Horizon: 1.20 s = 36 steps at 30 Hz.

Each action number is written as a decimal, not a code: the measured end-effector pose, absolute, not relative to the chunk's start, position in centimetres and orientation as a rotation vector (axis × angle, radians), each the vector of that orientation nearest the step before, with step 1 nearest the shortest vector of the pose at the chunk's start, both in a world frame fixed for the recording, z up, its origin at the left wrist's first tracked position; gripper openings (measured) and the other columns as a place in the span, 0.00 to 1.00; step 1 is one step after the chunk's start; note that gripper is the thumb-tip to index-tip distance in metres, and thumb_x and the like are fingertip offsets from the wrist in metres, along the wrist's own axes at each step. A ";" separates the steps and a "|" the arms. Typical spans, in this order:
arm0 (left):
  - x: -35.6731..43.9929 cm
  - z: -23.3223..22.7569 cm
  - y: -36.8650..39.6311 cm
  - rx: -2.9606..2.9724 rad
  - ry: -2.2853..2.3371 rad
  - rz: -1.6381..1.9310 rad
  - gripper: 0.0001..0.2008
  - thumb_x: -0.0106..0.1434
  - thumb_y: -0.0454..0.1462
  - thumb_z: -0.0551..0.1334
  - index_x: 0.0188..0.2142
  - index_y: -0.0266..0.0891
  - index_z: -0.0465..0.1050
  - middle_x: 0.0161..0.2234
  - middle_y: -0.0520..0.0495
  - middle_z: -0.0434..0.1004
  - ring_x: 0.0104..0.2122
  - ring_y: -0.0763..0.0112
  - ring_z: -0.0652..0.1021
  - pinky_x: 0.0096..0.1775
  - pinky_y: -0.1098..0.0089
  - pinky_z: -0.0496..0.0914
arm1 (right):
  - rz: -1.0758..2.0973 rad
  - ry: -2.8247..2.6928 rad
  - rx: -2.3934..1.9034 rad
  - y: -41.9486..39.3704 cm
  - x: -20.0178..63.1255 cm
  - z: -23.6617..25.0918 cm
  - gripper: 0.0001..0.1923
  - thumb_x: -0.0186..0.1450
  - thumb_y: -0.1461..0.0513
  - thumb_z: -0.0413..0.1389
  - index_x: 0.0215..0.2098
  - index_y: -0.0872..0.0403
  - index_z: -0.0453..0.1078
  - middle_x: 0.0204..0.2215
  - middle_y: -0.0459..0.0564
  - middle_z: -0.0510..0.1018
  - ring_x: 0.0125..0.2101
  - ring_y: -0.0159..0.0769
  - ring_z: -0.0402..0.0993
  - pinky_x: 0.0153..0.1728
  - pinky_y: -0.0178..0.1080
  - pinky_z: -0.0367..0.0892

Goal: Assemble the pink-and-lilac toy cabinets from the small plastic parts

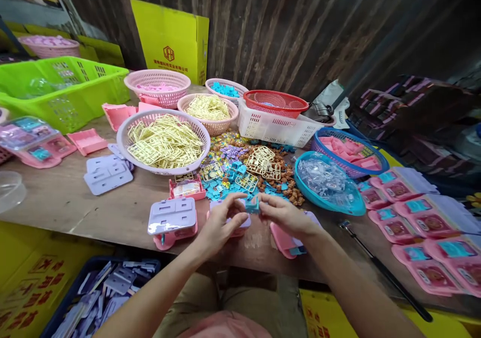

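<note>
Small blue piece (252,205) was up off the table, left of the teal tray (326,204). Right hand (280,213) pinched it; left hand (225,220) curled at its opposite edge, couldn't tell if gripping. Step looked like orienting the piece in-hand. Next move likely called for steady fingertips and a facing check.

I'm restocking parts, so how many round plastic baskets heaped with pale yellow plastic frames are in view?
2: the larger pale lavender basket nearer the camera, and the smaller pale pink basket behind it, to its right. Others may be hidden from view.
</note>
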<state>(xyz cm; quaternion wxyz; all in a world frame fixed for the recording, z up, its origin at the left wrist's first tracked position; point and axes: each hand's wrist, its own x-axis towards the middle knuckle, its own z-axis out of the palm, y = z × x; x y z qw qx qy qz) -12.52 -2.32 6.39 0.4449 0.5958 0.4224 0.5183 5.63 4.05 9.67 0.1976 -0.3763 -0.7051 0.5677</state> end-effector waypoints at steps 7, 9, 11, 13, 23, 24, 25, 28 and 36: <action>-12.7 5.7 -2.8 1.174 0.918 1.205 0.13 0.60 0.45 0.58 0.31 0.40 0.58 0.19 0.59 0.61 0.16 0.81 0.63 0.20 0.79 0.58 | 1.631 -1.398 -1.134 -1.4 2.2 7.6 0.16 0.61 0.49 0.52 0.35 0.53 0.64 0.22 0.41 0.67 0.19 0.26 0.64 0.20 0.31 0.61; -12.9 5.5 -3.0 1.130 0.946 1.195 0.15 0.60 0.48 0.56 0.29 0.41 0.56 0.17 0.60 0.61 0.14 0.81 0.62 0.17 0.79 0.56 | 1.464 -1.483 -1.208 -2.3 1.4 7.2 0.17 0.63 0.49 0.49 0.41 0.52 0.64 0.20 0.40 0.67 0.18 0.27 0.65 0.21 0.32 0.62; -13.3 5.6 -3.2 1.134 1.010 1.184 0.15 0.61 0.49 0.54 0.29 0.41 0.55 0.15 0.60 0.60 0.13 0.79 0.62 0.16 0.78 0.55 | 1.335 -1.629 -1.230 -2.9 0.9 6.8 0.18 0.64 0.50 0.48 0.46 0.53 0.63 0.22 0.42 0.71 0.20 0.29 0.67 0.23 0.34 0.65; -13.6 5.8 -3.3 1.266 1.142 1.201 0.13 0.62 0.46 0.54 0.28 0.41 0.57 0.17 0.58 0.61 0.16 0.76 0.66 0.19 0.76 0.61 | 1.234 -1.749 -1.216 -3.1 0.8 6.5 0.19 0.63 0.53 0.50 0.49 0.52 0.62 0.31 0.47 0.75 0.27 0.33 0.72 0.29 0.36 0.69; -14.3 1.1 -4.1 1.979 1.545 0.981 0.31 0.49 0.22 0.54 0.54 0.37 0.56 0.62 0.36 0.42 0.63 0.51 0.46 0.59 0.49 0.50 | 1.094 -1.799 -1.369 -3.6 4.1 6.0 0.22 0.60 0.56 0.54 0.52 0.52 0.66 0.46 0.53 0.73 0.47 0.41 0.69 0.45 0.41 0.69; -14.4 0.9 -4.0 1.961 1.548 0.981 0.31 0.50 0.22 0.56 0.54 0.38 0.57 0.61 0.36 0.43 0.62 0.51 0.48 0.59 0.51 0.52 | 1.132 -1.763 -1.351 -3.9 4.2 5.6 0.22 0.60 0.56 0.54 0.52 0.52 0.64 0.46 0.53 0.73 0.47 0.40 0.70 0.46 0.42 0.68; -14.4 0.8 -3.9 1.931 1.544 0.998 0.30 0.51 0.24 0.58 0.54 0.39 0.58 0.60 0.37 0.46 0.61 0.52 0.52 0.58 0.52 0.54 | 1.172 -1.714 -1.334 -4.3 4.2 5.2 0.22 0.59 0.57 0.55 0.52 0.52 0.64 0.46 0.53 0.73 0.46 0.40 0.71 0.46 0.42 0.69; -14.3 1.6 -3.7 1.763 1.530 1.090 0.26 0.53 0.34 0.64 0.52 0.43 0.62 0.53 0.41 0.59 0.54 0.57 0.64 0.54 0.56 0.60 | 1.244 -1.564 -1.318 -5.4 3.8 4.1 0.19 0.58 0.56 0.57 0.46 0.53 0.63 0.42 0.53 0.75 0.40 0.38 0.74 0.42 0.41 0.71; -12.0 1.9 -3.8 1.262 1.585 1.282 0.17 0.63 0.48 0.52 0.47 0.42 0.61 0.43 0.46 0.63 0.45 0.65 0.69 0.48 0.63 0.64 | 0.684 -1.674 -1.356 -6.0 1.0 3.9 0.13 0.59 0.58 0.57 0.41 0.52 0.67 0.35 0.51 0.76 0.34 0.37 0.72 0.37 0.41 0.69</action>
